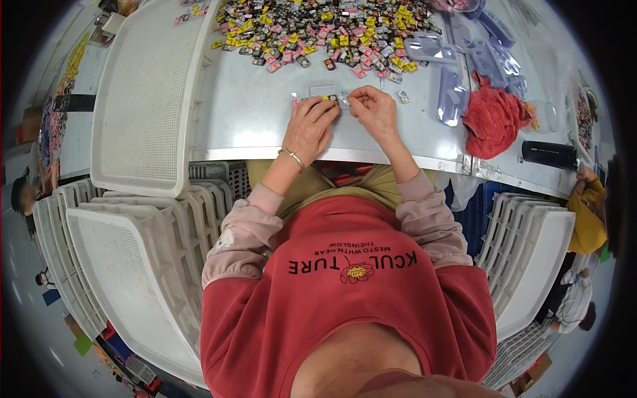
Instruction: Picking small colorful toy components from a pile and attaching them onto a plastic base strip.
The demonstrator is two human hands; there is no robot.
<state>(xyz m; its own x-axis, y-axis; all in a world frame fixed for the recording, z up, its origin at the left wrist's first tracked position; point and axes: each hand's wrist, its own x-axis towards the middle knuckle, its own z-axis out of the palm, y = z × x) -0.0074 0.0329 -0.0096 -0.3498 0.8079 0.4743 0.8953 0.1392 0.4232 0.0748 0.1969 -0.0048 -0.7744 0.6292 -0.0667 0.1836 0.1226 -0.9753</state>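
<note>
A shallow clear plastic box (323, 89) lies on the pale table in front of me, with a row of small coloured pieces along its near side. Over that row my left hand (309, 129) is bent, its fingertips closed on the box's near edge and the pieces. Just to the right, my right hand (375, 113) pinches a small pale piece (344, 98) between thumb and forefinger, beside the row's right end. Beyond both hands spreads a big heap of small rectangular pieces (325, 36) in yellow, pink and black. One loose piece (403, 97) sits right of my right hand.
A white mesh-bottomed tray (142, 99) stands at the left, above stacked white trays (126, 259). Translucent bluish-purple cases (451, 96), a crumpled red cloth (494, 123) and a black cylinder (549, 154) are at the right. More trays (531, 265) and a person in yellow (589, 215) are beyond.
</note>
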